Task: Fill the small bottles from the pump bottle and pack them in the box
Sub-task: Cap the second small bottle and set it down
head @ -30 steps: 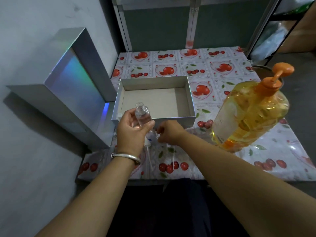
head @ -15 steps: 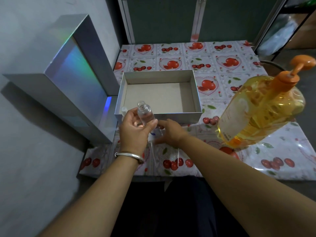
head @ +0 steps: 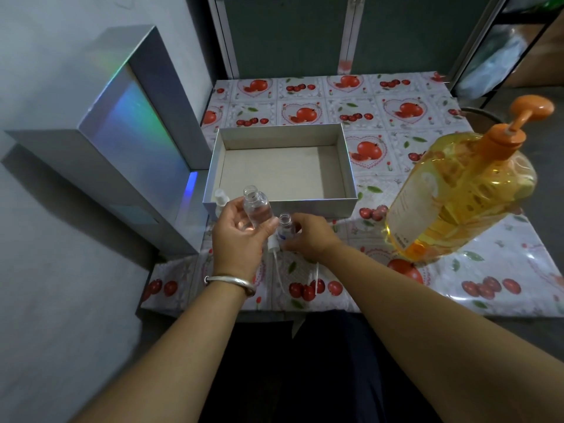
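Early stage, judging by the layout: the box (head: 280,166) at frame centre holds nothing, and no small bottle looks filled. Left hand (head: 241,230) curls round one clear uncapped bottle (head: 258,206), held upright just below the box's near wall. Right hand (head: 308,233) rests with fingers bent down around a second uncapped bottle (head: 285,227) standing on the table (head: 381,96); whether it truly grips it, cannot tell. Pump bottle (head: 464,190) with yellow liquid sits at right, untouched. Left to do: fill, cap, pack. Count: two open small bottles, possibly a third capped one (head: 221,198) behind the left hand, two loose spray tops with tubes (head: 276,254), one box, one lid (head: 128,135) at upper left.
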